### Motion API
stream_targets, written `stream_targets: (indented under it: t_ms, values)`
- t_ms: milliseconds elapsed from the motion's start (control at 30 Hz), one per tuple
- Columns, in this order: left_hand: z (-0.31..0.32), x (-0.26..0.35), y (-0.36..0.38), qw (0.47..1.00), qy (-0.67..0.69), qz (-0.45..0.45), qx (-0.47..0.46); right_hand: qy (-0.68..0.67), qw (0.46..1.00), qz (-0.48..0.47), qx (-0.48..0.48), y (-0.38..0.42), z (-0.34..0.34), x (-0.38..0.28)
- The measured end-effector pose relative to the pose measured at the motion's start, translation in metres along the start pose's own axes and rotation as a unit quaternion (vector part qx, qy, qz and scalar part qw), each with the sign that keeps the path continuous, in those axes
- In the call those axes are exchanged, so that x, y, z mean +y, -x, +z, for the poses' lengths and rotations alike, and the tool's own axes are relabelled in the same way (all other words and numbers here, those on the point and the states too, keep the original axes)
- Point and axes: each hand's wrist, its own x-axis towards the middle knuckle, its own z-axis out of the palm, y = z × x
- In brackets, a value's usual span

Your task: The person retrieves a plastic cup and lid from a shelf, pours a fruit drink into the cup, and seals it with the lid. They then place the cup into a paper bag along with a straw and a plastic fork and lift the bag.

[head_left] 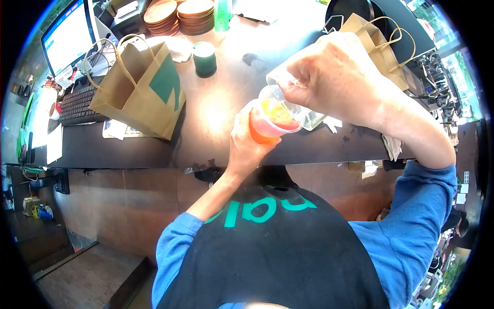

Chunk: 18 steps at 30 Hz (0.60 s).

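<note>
My left hand (247,141) is wrapped round a clear plastic cup (278,119) holding an orange and pink drink, tilted over the counter's front part. Above it, my right hand (324,72) is closed on a clear plastic piece (280,77), with its fingers pinched at the cup's rim. Whether that piece is a lid or another cup cannot be told, as the hand hides part of it. Another clear plastic item (313,121) shows just right of the cup.
A brown paper bag (139,98) stands at left, near a keyboard (77,103) and monitor (67,36). Behind are a dark green cup (205,61) and stacked brown discs (196,18). A second paper bag (378,46) stands at right, beyond my forearm.
</note>
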Motion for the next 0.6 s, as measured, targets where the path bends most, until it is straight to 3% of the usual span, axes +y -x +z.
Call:
stream_targets:
  t_ms: [300, 533, 600]
  values:
    - [-0.004, 0.003, 0.001, 0.999, 0.045, -0.018, -0.006, 0.037, 0.995, -0.067, 0.070, 0.002, -0.001, -0.009]
    - [-0.008, -0.003, 0.004, 0.999, 0.034, -0.039, 0.002, -0.076, 0.988, -0.019, 0.136, 0.018, 0.012, 0.032]
    - [-0.007, -0.003, 0.003, 0.999, 0.021, -0.046, 0.000, -0.161, 0.974, 0.074, 0.140, 0.026, 0.015, 0.043]
